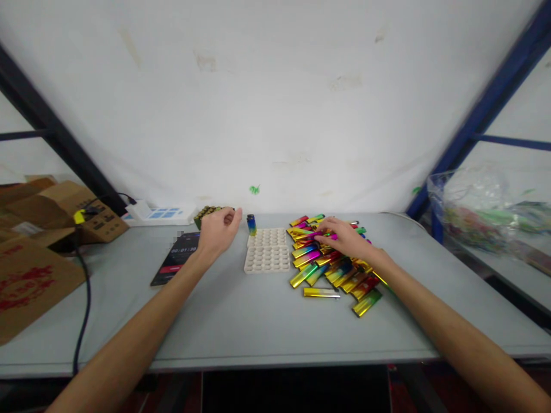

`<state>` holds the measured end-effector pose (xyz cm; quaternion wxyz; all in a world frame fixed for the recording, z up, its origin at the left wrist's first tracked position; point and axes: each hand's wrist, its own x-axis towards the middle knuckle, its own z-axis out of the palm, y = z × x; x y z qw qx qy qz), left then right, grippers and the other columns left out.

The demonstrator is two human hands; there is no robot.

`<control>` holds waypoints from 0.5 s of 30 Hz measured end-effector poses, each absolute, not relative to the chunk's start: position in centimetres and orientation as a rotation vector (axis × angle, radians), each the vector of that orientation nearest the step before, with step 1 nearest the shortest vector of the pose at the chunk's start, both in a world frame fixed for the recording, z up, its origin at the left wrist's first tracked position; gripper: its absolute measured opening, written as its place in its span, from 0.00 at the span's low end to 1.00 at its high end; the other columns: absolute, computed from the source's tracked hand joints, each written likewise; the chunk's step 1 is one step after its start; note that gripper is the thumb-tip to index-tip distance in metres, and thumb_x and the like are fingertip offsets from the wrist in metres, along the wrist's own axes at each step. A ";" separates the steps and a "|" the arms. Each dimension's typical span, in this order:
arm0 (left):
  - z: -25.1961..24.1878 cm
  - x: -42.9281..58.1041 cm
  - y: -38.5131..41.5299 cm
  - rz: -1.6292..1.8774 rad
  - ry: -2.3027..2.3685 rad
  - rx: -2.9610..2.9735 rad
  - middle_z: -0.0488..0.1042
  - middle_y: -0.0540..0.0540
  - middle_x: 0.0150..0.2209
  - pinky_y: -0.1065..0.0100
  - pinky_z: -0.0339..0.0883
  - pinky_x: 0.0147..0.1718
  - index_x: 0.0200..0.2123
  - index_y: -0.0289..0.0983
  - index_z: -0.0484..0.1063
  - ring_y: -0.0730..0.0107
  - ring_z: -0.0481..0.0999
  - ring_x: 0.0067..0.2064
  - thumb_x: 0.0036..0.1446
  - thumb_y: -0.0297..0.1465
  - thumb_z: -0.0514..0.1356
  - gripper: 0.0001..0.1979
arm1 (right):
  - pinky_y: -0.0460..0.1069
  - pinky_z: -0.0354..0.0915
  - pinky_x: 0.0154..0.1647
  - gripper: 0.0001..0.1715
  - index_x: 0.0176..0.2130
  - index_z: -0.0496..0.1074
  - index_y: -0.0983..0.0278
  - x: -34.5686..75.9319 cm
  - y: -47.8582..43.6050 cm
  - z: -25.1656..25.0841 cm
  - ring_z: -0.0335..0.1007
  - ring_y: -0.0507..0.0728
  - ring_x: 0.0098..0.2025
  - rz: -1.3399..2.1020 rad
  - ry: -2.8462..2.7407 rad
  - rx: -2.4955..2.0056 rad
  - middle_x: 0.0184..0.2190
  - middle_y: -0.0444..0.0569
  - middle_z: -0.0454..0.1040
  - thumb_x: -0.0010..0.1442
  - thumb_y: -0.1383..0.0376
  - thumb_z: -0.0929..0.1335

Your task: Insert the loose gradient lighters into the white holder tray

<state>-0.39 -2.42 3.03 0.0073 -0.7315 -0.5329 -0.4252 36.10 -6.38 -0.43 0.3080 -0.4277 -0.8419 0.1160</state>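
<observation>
My left hand [219, 231] is raised beside the tray, its thumb and fingers curled together; whatever they may hold is too small or hidden to name. Just to its right, a blue and yellow lighter [252, 225] stands upright at the back left corner of the white tray [267, 258], which has rows of round holes. My right hand [344, 237] reaches into a pile of shiny multicoloured lighters [310, 272], fingertips closed around a magenta and gold lighter [319, 234]. One gold and silver lighter [321, 293] lies apart in front of the pile.
A phone [172, 261] showing a timer lies left of the tray. Behind my left hand is a dark green, gold-topped cluster [204, 213]. A white power strip [166, 215] is by the wall. Cardboard boxes [34, 281] and a black cable [87, 292] stand left; a plastic bag [477, 212] is right.
</observation>
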 end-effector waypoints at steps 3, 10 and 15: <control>3.3 -0.5 -2.5 -1.389 -1.674 -2.215 0.80 0.46 0.27 0.68 0.70 0.37 0.28 0.37 0.75 0.64 0.79 0.31 0.64 0.44 0.54 0.20 | 0.56 0.69 0.51 0.18 0.44 0.76 0.63 35.4 -6.9 0.1 0.74 0.60 0.47 0.597 -1.873 -1.087 0.45 0.53 0.77 0.63 0.51 0.71; 3.4 -0.4 -2.8 -1.409 -1.614 -2.192 0.80 0.46 0.28 0.68 0.71 0.39 0.28 0.38 0.74 0.64 0.79 0.31 0.64 0.41 0.55 0.17 | 0.51 0.70 0.34 0.21 0.44 0.65 0.57 32.9 -9.0 1.6 0.71 0.53 0.30 1.309 -1.364 -0.797 0.31 0.40 0.74 0.62 0.47 0.72; 3.0 0.4 -3.4 -1.384 -1.526 -2.250 0.79 0.47 0.27 0.68 0.69 0.38 0.26 0.39 0.71 0.65 0.78 0.31 0.64 0.40 0.54 0.17 | 0.42 0.43 0.16 0.22 0.42 0.62 0.55 31.6 -9.9 1.7 0.46 0.47 0.17 1.464 -1.296 -0.807 0.22 0.34 0.61 0.63 0.44 0.68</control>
